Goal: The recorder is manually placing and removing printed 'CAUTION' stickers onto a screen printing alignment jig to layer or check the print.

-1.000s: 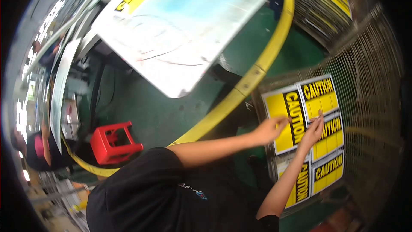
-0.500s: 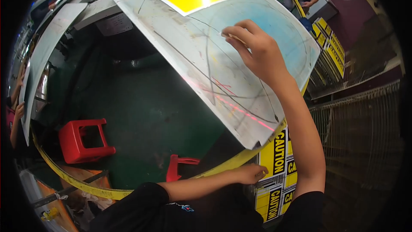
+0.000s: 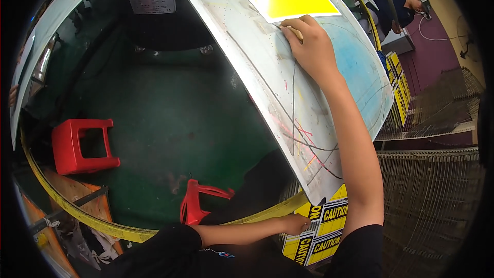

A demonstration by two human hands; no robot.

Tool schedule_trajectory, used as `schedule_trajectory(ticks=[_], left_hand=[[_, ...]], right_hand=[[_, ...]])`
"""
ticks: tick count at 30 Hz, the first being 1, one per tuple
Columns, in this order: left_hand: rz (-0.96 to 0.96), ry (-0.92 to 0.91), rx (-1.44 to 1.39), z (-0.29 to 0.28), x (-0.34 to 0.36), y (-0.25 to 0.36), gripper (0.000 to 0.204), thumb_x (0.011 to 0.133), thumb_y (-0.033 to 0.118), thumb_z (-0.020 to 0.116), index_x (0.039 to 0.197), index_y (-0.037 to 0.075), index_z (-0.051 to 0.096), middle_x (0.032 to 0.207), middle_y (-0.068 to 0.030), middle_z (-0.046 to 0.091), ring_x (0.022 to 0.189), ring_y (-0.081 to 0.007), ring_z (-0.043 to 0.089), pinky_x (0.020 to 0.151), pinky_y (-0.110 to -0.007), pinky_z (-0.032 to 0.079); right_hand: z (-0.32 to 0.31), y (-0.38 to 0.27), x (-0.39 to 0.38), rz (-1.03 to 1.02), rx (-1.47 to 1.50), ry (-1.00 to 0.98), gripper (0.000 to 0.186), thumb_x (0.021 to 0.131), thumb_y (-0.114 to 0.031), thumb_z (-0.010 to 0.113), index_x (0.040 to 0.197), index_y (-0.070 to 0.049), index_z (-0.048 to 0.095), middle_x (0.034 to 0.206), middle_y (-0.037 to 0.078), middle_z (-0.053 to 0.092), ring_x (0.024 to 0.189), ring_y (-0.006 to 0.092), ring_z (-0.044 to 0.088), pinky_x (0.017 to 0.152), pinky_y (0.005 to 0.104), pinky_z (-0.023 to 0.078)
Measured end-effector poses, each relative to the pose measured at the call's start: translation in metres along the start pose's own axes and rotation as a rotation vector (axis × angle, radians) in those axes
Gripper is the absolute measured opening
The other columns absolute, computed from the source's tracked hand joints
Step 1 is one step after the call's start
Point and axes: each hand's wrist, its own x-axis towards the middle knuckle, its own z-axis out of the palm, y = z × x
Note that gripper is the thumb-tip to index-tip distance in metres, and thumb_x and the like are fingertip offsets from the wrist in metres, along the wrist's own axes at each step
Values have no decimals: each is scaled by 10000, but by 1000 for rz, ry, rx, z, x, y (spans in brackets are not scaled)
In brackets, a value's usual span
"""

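Note:
My right hand [image 3: 313, 46] is over a pale, pen-marked board [image 3: 257, 67], closed on a small tan-handled tool [image 3: 295, 32]. The tool's thin tip is just below the lower edge of a yellow and black caution sign [image 3: 296, 1] lying on the board. Whether the tip touches the sign I cannot tell. Lower down, my left hand [image 3: 295, 224] is closed with curled fingers beside a group of yellow caution signs [image 3: 329, 226]. What it holds, if anything, is hidden.
A yellow curved rail [image 3: 92, 221] rings a dark green floor with two red stools [image 3: 82, 146] [image 3: 198, 201]. Another pale board [image 3: 67, 10] stands at left. Wire racks [image 3: 427, 195] are at right. A person [image 3: 391, 5] works at the far right.
My right hand has come to the caution sign's lower edge, with the tool now showing in its fingers. My view has shifted, so the stools and boards appear displaced. My left hand stays low.

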Motion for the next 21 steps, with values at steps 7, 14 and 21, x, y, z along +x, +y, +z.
schedule_trajectory(ticks=[7, 14, 21], left_hand=[[-247, -398, -319, -35, -11, 40, 303, 986, 235, 488, 1173, 27, 603, 996, -177, 682, 763, -272, 705, 607, -381, 596], [-83, -815, -51, -206, -109, 194, 333, 1002, 231, 481, 1168, -26, 613, 1002, -154, 694, 793, -210, 716, 617, -317, 601], [338, 899, -651, -397, -133, 225, 613, 1041, 281, 404, 1458, -107, 177, 1423, -297, 399, 1276, -365, 502, 1055, -410, 464]], right_hand=[[5, -3, 2, 41, -46, 28, 148, 893, -194, 632, 953, -85, 711, 935, 116, 633, 814, 331, 646, 741, 422, 517], [3, -3, 6, 83, 5, 92, 174, 906, -195, 620, 969, -47, 685, 946, 177, 614, 829, 381, 640, 759, 462, 514], [-8, -10, 19, 117, 11, 164, 206, 904, -219, 617, 935, -22, 667, 950, 194, 610, 849, 388, 638, 756, 464, 517]])
